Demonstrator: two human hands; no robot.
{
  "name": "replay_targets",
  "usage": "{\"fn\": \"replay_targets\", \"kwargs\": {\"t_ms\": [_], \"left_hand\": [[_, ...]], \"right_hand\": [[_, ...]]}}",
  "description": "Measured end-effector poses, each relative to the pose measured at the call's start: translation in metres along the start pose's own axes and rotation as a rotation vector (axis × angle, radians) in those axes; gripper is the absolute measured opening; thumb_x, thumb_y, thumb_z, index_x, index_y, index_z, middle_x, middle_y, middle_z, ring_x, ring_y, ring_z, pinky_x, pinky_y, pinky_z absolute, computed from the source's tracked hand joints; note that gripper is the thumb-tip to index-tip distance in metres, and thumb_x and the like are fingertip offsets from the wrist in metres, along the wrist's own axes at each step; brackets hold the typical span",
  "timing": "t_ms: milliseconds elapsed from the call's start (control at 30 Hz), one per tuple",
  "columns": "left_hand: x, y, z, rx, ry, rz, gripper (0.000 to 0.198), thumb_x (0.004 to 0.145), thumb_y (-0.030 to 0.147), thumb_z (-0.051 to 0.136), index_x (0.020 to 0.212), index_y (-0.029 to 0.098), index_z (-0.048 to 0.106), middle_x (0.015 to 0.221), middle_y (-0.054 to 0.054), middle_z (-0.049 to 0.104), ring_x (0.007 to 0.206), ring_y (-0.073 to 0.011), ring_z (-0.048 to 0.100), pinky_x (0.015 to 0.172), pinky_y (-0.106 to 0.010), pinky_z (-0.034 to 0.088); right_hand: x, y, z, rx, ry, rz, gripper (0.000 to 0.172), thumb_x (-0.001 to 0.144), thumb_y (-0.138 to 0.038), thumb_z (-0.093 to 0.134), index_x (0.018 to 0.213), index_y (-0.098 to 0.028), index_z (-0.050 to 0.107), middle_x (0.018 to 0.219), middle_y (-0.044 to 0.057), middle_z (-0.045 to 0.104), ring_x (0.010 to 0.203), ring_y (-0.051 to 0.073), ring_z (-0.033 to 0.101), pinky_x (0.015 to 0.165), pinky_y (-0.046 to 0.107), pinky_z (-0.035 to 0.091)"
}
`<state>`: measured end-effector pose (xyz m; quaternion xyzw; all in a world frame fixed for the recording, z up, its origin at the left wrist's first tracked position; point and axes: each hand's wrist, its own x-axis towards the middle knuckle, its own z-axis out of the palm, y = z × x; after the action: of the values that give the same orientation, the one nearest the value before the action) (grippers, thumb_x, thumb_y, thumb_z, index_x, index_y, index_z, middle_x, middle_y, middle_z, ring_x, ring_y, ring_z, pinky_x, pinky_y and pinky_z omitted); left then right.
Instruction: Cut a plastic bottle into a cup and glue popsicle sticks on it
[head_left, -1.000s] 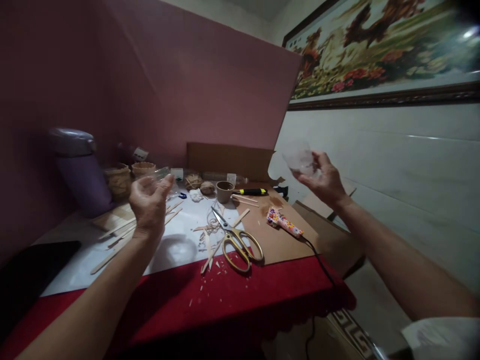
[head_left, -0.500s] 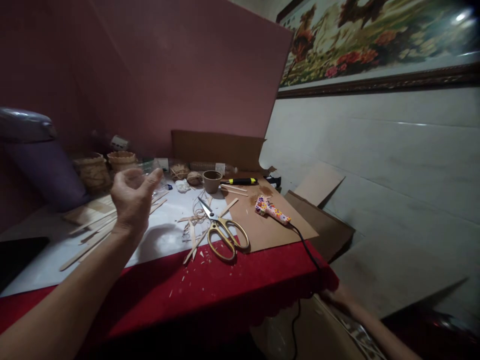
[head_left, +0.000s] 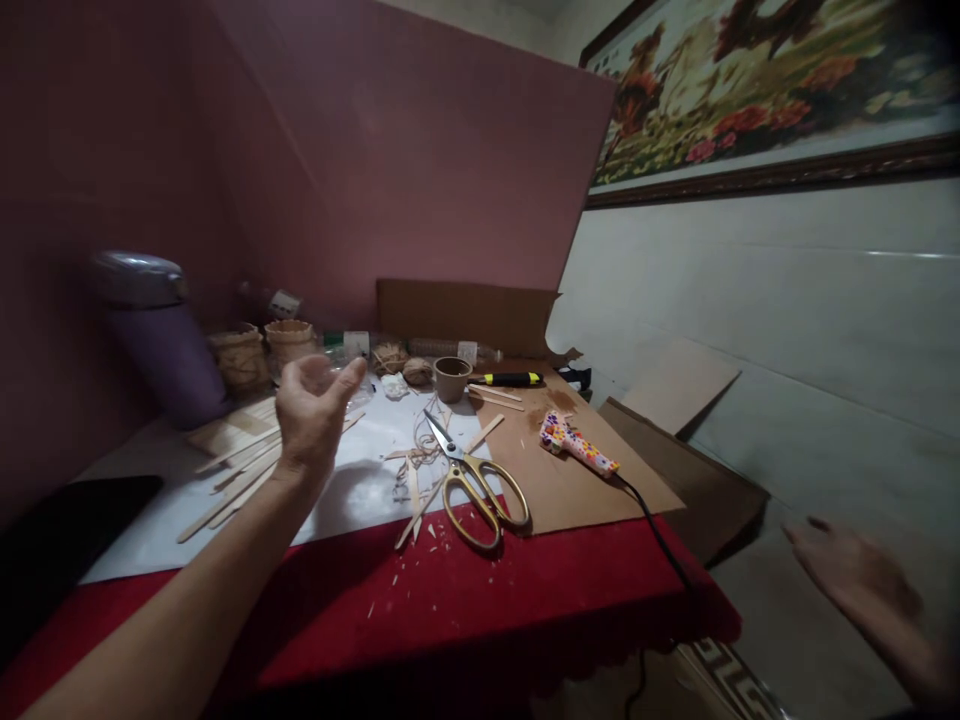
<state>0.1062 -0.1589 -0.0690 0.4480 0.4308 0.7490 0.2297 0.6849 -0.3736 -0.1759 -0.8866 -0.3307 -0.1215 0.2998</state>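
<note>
My left hand [head_left: 311, 410] is raised above the white paper sheet [head_left: 352, 495], palm up, fingers loosely curled and apart, with nothing in it. Wooden sticks [head_left: 232, 470] lie under and left of it. My right hand [head_left: 847, 575] is low, off the table's right side and blurred, its fingers stretched out and empty. Gold-handled scissors [head_left: 472, 480] lie open among stick scraps and twine near the middle. A flower-patterned glue gun [head_left: 577, 445] rests on a brown cardboard sheet [head_left: 585, 495], its black cord hanging over the edge.
A purple flask [head_left: 154, 335], two small woven baskets [head_left: 240, 358], twine balls [head_left: 416, 372], a brown cup [head_left: 451, 378] and a yellow-black knife [head_left: 510, 379] line the back. A dark slab [head_left: 52, 530] lies at left. Cardboard pieces [head_left: 697, 480] lean by the wall.
My right hand held crumpled clear plastic up high, dropped below the table's right edge, and now shows empty at the lower right. My left hand stayed raised.
</note>
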Motion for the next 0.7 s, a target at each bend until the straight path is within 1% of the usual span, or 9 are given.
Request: {"fn": "replay_targets", "kwargs": {"t_ms": [33,100,167,267,333,433,533,633,700], "left_hand": [[-0.001,0.002,0.0,-0.032,-0.023,-0.035,0.059,0.055,0.046,0.086,0.097,0.018,0.058,0.088,-0.004,0.064,0.082,-0.0204,0.063,0.079,-0.036,0.05],[-0.003,0.006,0.0,-0.101,-0.127,-0.103,0.061,0.051,0.04,0.087,0.099,0.019,0.057,0.09,-0.004,0.066,0.086,-0.0213,0.065,0.08,-0.035,0.05],[-0.005,0.008,0.0,-0.168,-0.254,-0.2,0.063,0.047,0.034,0.088,0.099,0.019,0.057,0.093,-0.005,0.067,0.09,-0.0218,0.065,0.081,-0.035,0.049],[-0.007,0.009,-0.001,-0.237,-0.356,-0.37,0.062,0.044,0.03,0.088,0.097,0.017,0.058,0.093,-0.007,0.069,0.089,-0.0212,0.065,0.082,-0.035,0.047],[-0.006,0.008,-0.003,-0.256,-0.363,-0.435,0.062,0.043,0.029,0.088,0.097,0.016,0.059,0.091,-0.007,0.069,0.087,-0.0201,0.065,0.083,-0.035,0.046],[-0.003,0.004,-0.006,-0.216,-0.367,-0.426,0.064,0.042,0.025,0.087,0.099,0.017,0.06,0.094,-0.006,0.067,0.091,-0.0216,0.063,0.082,-0.036,0.048],[-0.003,-0.002,-0.008,-0.156,-0.446,-0.399,0.065,0.043,0.021,0.086,0.101,0.019,0.058,0.101,-0.008,0.067,0.101,-0.0258,0.063,0.085,-0.04,0.05],[-0.005,-0.015,-0.006,-0.086,-0.541,-0.369,0.066,0.044,0.023,0.087,0.102,0.02,0.057,0.107,-0.01,0.068,0.109,-0.0294,0.063,0.095,-0.047,0.048],[-0.005,-0.027,-0.004,-0.008,-0.554,-0.341,0.068,0.041,0.024,0.089,0.1,0.02,0.056,0.108,-0.011,0.068,0.112,-0.0323,0.062,0.099,-0.051,0.046]], "right_hand": [[0.003,-0.024,-0.002,0.0,0.029,0.0,0.034,0.077,-0.065,0.045,0.082,-0.04,0.068,0.086,0.026,0.06,0.093,0.049,0.065,0.064,0.064,0.039],[-0.001,-0.08,-0.009,0.066,0.077,-0.134,0.033,0.083,-0.061,0.043,0.086,-0.039,0.067,0.1,0.026,0.063,0.101,0.048,0.064,0.071,0.062,0.044],[-0.017,-0.141,-0.017,0.159,0.086,-0.355,0.03,0.088,-0.054,0.044,0.089,-0.035,0.067,0.107,0.022,0.066,0.104,0.044,0.064,0.076,0.058,0.047],[-0.056,-0.224,-0.026,0.395,0.048,-0.673,0.023,0.087,-0.045,0.052,0.084,-0.029,0.068,0.101,0.013,0.072,0.096,0.034,0.068,0.087,0.051,0.051],[-0.083,-0.271,-0.029,0.518,-0.068,-0.833,0.02,0.087,-0.041,0.056,0.084,-0.026,0.07,0.094,0.01,0.073,0.095,0.03,0.068,0.089,0.048,0.051],[-0.113,-0.329,-0.027,0.694,-0.178,-0.875,0.016,0.088,-0.033,0.06,0.081,-0.023,0.071,0.095,0.009,0.074,0.096,0.027,0.066,0.088,0.044,0.05],[-0.125,-0.378,-0.014,0.81,-0.254,-0.876,0.012,0.086,-0.029,0.064,0.081,-0.022,0.071,0.093,0.008,0.074,0.094,0.025,0.066,0.088,0.041,0.05],[-0.124,-0.411,0.009,0.813,-0.32,-0.857,0.01,0.085,-0.027,0.065,0.079,-0.021,0.071,0.089,0.007,0.073,0.09,0.023,0.066,0.086,0.038,0.05],[-0.124,-0.42,0.024,0.793,-0.346,-0.851,0.011,0.086,-0.026,0.064,0.079,-0.021,0.071,0.09,0.007,0.073,0.09,0.023,0.066,0.085,0.037,0.05]]}}
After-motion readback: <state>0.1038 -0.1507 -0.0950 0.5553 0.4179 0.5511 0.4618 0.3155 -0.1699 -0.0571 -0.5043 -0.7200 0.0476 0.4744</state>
